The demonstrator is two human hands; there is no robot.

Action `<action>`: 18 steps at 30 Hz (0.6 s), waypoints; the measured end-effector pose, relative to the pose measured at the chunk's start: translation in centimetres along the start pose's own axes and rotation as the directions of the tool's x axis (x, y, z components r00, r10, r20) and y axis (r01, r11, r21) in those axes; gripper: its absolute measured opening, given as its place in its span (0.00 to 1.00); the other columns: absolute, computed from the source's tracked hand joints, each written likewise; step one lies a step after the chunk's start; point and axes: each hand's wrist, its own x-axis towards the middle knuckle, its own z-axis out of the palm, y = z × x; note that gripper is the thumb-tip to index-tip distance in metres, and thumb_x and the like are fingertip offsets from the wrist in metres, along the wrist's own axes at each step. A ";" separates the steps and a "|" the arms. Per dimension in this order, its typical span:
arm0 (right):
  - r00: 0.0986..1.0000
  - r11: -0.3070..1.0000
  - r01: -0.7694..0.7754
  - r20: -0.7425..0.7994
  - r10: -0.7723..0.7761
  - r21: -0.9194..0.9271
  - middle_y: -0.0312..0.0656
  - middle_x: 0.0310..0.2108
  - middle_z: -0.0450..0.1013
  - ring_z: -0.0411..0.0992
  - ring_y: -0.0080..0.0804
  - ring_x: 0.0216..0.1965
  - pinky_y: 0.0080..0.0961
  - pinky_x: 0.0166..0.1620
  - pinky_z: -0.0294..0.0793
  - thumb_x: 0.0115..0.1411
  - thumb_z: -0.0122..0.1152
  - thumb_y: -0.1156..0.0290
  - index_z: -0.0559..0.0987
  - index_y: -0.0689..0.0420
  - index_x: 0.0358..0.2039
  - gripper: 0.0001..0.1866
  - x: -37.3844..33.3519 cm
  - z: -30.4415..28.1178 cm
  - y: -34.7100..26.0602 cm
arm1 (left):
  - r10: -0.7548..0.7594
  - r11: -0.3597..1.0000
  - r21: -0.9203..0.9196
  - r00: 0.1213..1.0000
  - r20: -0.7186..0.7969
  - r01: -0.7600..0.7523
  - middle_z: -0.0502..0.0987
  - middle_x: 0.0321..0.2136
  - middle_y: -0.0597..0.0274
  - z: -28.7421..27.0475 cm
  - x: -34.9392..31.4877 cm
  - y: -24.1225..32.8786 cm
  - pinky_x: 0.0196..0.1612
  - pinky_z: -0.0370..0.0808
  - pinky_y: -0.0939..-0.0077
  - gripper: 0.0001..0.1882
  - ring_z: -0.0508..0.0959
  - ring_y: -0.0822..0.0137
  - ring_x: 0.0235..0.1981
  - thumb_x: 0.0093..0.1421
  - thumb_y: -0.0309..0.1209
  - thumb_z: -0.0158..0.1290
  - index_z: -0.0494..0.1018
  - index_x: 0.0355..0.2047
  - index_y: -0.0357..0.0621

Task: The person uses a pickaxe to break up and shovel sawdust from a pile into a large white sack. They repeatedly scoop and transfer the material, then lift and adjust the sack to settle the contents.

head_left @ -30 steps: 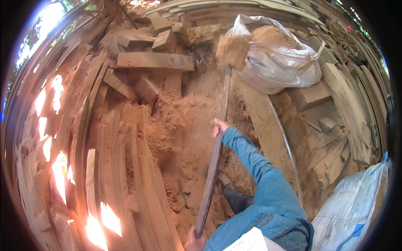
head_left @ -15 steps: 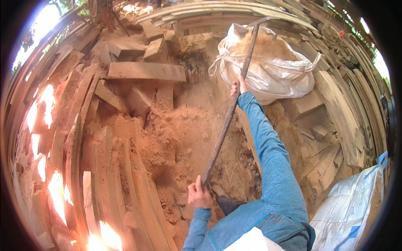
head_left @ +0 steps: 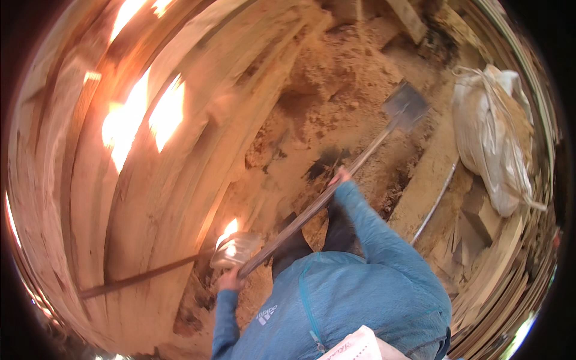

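A long-handled shovel (head_left: 312, 209) runs slantwise across the middle, its flat dark blade up and to the right over the brown sawdust (head_left: 318, 102). My right hand (head_left: 341, 176) is closed round the handle partway along. At the handle's near end my left hand (head_left: 229, 279) grips it, its fingers partly hidden. Just above the left hand lies a second shovel (head_left: 235, 249) with a shiny metal blade, its thin handle stretching left across the boards. A white woven sack (head_left: 489, 132), holding brown material, stands to the right of the held blade.
Long wooden boards (head_left: 180, 174) fill the left side, with bright sun patches on them. More timber (head_left: 498, 270) is stacked at the right. A pale thin rod (head_left: 437, 201) leans near the sack. Short wood offcuts (head_left: 474, 225) lie below the sack.
The view has swung left, so the sack now sits farther right. The held shovel's blade has come down from the sack toward the sawdust. The second shovel has come into view.
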 end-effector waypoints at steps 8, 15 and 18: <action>0.580 0.586 -0.646 0.185 0.793 -0.488 0.51 0.19 0.72 0.70 0.47 0.20 0.44 0.29 0.73 0.58 0.45 0.55 0.72 0.59 0.22 0.20 -16.0 13.6 33.8 | -0.589 0.787 0.338 0.792 0.164 0.515 0.77 0.22 0.52 -10.4 -26.5 -8.6 0.29 0.74 0.53 0.21 0.77 0.48 0.24 0.39 0.35 0.58 0.73 0.38 0.56; 0.428 0.452 -0.870 0.156 0.890 -0.195 0.43 0.16 0.67 0.69 0.45 0.19 0.47 0.27 0.72 0.60 0.55 0.54 0.68 0.54 0.24 0.17 -17.4 15.9 39.0 | -0.698 0.705 0.402 0.671 0.250 0.584 0.76 0.20 0.45 -10.9 -27.5 -6.3 0.27 0.72 0.48 0.26 0.77 0.42 0.23 0.50 0.40 0.53 0.67 0.52 0.66; 0.560 0.610 -0.727 0.242 0.793 -0.315 0.43 0.16 0.67 0.69 0.43 0.18 0.46 0.26 0.72 0.60 0.54 0.54 0.67 0.54 0.24 0.17 -10.8 14.0 37.3 | -0.664 0.743 0.265 0.725 0.181 0.615 0.77 0.22 0.50 -7.6 -22.5 -5.5 0.28 0.74 0.53 0.22 0.77 0.45 0.24 0.38 0.32 0.58 0.73 0.38 0.55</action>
